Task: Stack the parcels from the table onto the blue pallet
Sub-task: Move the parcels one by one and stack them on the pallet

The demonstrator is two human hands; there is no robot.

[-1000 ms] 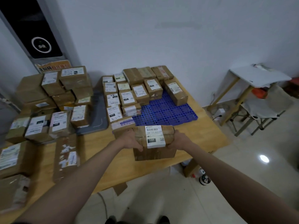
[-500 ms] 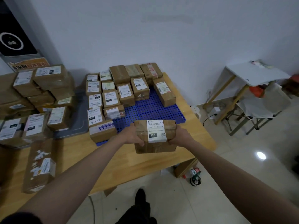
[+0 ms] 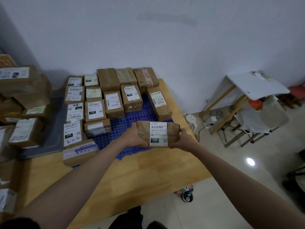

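Both hands hold one taped brown parcel (image 3: 157, 134) between them: the left hand (image 3: 132, 138) grips its left end with fingers curled under and thumb over the top, and the right hand (image 3: 183, 139) clasps the right end the same way. The parcel's long axis runs left to right across the body, white shipping label facing up, and it hangs above the near right part of the blue pallet (image 3: 118, 129), over the pallet's front edge. Open blue grid lies directly ahead of and below the parcel, bounded on the left by the row of small labelled boxes (image 3: 94, 111) and behind by the long box (image 3: 159, 103) standing lengthwise near the right edge. So the free spot is straight forward and down, equally near both hands. The pallet rests on the wooden counter (image 3: 148, 169); more parcels (image 3: 26, 131) wait at the far left.
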